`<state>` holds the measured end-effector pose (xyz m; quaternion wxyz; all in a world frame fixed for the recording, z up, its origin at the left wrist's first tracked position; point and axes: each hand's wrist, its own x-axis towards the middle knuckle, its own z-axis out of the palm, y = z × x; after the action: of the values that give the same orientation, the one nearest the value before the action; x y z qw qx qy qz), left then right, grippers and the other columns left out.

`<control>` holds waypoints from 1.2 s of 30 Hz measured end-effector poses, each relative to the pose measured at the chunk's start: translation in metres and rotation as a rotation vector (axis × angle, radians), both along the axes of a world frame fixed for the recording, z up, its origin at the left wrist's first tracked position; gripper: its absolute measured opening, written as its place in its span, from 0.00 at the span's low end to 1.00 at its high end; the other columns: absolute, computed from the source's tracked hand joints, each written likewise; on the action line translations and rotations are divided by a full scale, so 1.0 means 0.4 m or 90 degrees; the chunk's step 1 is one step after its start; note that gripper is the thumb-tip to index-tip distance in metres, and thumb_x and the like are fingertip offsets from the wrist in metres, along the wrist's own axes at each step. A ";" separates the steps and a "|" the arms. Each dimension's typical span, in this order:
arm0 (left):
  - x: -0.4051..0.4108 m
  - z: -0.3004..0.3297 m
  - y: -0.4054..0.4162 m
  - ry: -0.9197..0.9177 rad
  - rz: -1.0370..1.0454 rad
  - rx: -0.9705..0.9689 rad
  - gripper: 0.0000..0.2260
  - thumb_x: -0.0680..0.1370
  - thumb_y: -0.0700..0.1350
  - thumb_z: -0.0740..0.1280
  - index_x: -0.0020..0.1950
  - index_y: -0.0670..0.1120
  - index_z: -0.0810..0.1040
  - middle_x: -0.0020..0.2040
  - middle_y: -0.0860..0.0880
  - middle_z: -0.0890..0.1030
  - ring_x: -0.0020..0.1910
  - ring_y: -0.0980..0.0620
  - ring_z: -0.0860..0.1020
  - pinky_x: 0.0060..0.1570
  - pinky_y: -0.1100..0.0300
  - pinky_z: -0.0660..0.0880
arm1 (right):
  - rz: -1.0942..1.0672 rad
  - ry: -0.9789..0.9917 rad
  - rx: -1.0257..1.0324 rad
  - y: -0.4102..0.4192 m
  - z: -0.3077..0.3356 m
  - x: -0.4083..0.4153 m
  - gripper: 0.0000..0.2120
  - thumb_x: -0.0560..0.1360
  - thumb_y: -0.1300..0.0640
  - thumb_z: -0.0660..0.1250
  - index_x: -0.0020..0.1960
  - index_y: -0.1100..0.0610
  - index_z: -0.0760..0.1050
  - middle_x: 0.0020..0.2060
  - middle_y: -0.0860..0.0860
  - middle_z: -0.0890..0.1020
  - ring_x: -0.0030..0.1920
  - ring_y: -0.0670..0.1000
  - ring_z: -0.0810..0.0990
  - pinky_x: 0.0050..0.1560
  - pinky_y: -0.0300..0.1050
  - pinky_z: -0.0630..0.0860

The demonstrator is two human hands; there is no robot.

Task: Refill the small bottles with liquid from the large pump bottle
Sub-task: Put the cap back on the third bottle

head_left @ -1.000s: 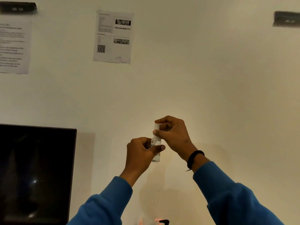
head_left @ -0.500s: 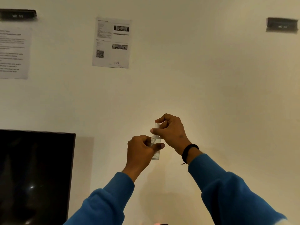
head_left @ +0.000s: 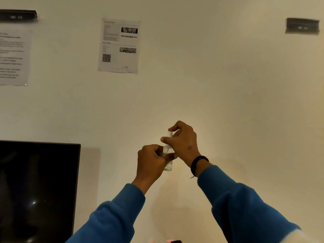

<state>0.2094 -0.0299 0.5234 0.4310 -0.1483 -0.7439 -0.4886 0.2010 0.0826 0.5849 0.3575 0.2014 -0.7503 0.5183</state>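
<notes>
Head view: hands (head_left: 168, 151) largely hide the small bottle (head_left: 168, 163)

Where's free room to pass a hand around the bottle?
Free: the air right of the right hand, and between the left hand and the monitor. Crowded: both hands grip the small bottle. No set-down surface shows.

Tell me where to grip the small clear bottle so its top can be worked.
Grip the small bottle round its clear body from the left, as the left hand does. It stands upright, so the white cap stays free above for the right hand to pinch.
</notes>
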 end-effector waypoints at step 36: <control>-0.012 0.002 -0.018 0.000 0.032 0.042 0.12 0.69 0.52 0.79 0.39 0.46 0.80 0.33 0.52 0.79 0.33 0.54 0.78 0.34 0.65 0.73 | 0.068 -0.019 0.007 -0.013 -0.011 -0.015 0.13 0.67 0.62 0.77 0.49 0.53 0.78 0.41 0.52 0.84 0.43 0.51 0.84 0.47 0.48 0.83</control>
<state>0.2047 -0.0372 0.5243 0.4480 -0.1154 -0.7310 -0.5016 0.1949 0.0774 0.5803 0.3172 0.2355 -0.7465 0.5353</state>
